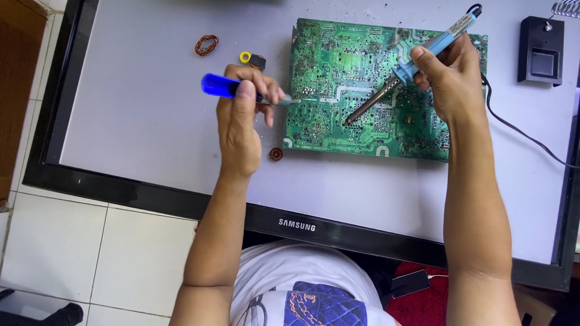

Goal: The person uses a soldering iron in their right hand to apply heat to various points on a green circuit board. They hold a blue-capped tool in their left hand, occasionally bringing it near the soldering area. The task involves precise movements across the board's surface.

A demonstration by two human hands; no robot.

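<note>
Green circuit board [370, 88] lies solder side up on the grey panel of a flat screen [144, 113] laid face down, which serves as the bench.

Right hand [450, 75] is closed around the blue handle of a soldering iron [406, 67], pen style; the tip slants down and left onto the middle of the board. Its black cord [522, 132] trails off to the right.

Left hand [240, 110] is clenched on a blue-handled tool [225, 85], thumb on top. The pale nose of it points at the board's left edge; probably a desoldering pump, though the fingers hide most of the barrel.

Working well here, as I judge it: keep the iron tip steady on one joint, bring the tool's nose close beside it, rest the wrists on the panel.

Loose bits nearby: copper wire coil [206, 45], yellow ring [245, 56], small brown ring [276, 154]. Black iron stand [541, 49] at upper right.
</note>
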